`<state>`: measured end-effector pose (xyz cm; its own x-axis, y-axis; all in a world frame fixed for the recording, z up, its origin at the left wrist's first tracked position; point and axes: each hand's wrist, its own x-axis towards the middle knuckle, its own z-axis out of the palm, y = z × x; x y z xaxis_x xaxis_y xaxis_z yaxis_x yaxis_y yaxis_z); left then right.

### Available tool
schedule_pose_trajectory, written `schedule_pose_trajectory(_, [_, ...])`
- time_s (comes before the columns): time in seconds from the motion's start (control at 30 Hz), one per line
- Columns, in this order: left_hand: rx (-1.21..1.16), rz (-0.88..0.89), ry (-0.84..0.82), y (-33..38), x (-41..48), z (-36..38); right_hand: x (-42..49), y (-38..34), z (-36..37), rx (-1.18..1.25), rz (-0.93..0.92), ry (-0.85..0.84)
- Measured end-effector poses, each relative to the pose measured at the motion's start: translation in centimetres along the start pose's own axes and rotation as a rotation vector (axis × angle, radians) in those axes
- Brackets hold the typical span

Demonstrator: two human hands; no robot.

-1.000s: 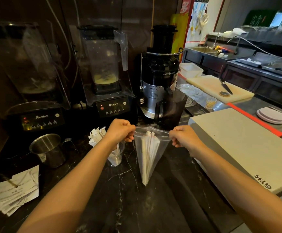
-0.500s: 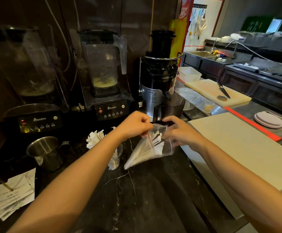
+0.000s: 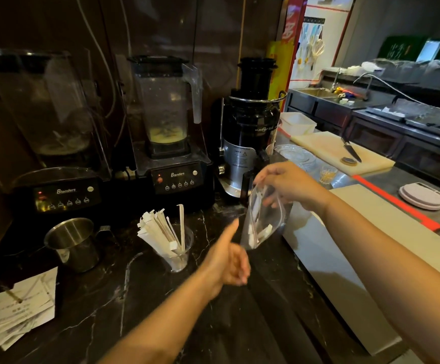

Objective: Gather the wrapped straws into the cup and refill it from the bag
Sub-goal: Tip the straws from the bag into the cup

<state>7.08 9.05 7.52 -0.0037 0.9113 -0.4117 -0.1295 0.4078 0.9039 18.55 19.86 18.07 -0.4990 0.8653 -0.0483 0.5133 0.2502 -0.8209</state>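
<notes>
Hanging from the right hand point(image 3: 289, 185), a clear plastic bag point(image 3: 263, 219) sits above the dark marbled tabletop point(image 3: 213, 324), in front of the juicer. The fingers pinch its upper edge, and a few wrapped straws point(image 3: 259, 232) lie loose in the bottom, blurred. The left hand point(image 3: 229, 261) hovers just below and left of the bag, holding nothing, its fingers loosely curled and the thumb raised toward the bag's lower corner without clearly touching it.

Left of that hand stands a clear cup point(image 3: 178, 254) on the tabletop, holding a fan of white wrapped straws that lean left, with one upright at the right side. Further left is a steel pitcher point(image 3: 73, 243); what it holds cannot be told. A stack of printed paper slips point(image 3: 19, 316) lies at the near left edge, the writing too small to read.

Behind the cup, a blender point(image 3: 169, 132) has yellowish remains in its jar, and its base reads "Blenders". A second blender point(image 3: 53, 143) to the left bears the same word. The black and silver juicer point(image 3: 250, 132) carries a warning label and a brand mark that cannot be read.
</notes>
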Motion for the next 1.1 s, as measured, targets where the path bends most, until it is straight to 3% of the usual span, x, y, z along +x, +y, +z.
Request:
schedule_pose_trajectory(0.07, [-0.17, -0.149, -0.097, -1.9, 0.2, 0.9, -0.2, -1.2, -0.6, 0.009, -0.038, 0.027])
schedule_pose_trajectory(0.13, [-0.484, -0.199, -0.173, -2.4, 0.8, 1.5, -0.6, -2.1, -1.0, 0.042, -0.066, 0.037])
schedule_pose_trajectory(0.2, [-0.805, -0.144, -0.184, -1.5, 1.0, 2.0, -1.1, -2.6, -1.2, 0.091, -0.087, 0.023])
schedule_pose_trajectory(0.27, [-0.943, -0.025, -0.16, 0.0, 1.2, 2.0, -1.8, -2.8, -1.2, 0.135, -0.103, -0.001])
schedule_pose_trajectory(0.37, [-0.953, 0.136, -0.119, 1.8, 1.9, 1.5, -2.8, -2.6, -1.6, 0.178, -0.132, -0.012])
schedule_pose_trajectory(0.67, [-0.833, 0.262, -0.016, 5.7, 2.4, -2.5, -3.9, -1.2, -2.8, 0.382, -0.166, -0.144])
schedule_pose_trajectory(0.83, [-0.667, 0.269, 0.048, 7.3, 1.9, -5.8, -1.7, -0.9, -1.3, 0.6, -0.022, -0.205])
schedule_pose_trajectory(0.97, [-0.558, 0.3, 0.08, 8.7, 1.6, -8.6, 0.9, -1.7, 1.1, 0.477, 0.064, -0.306])
schedule_pose_trajectory(1.1, [-0.435, 0.409, 0.108, 10.1, 1.3, -11.1, 3.9, -3.0, 3.9, 0.357, 0.068, -0.295])
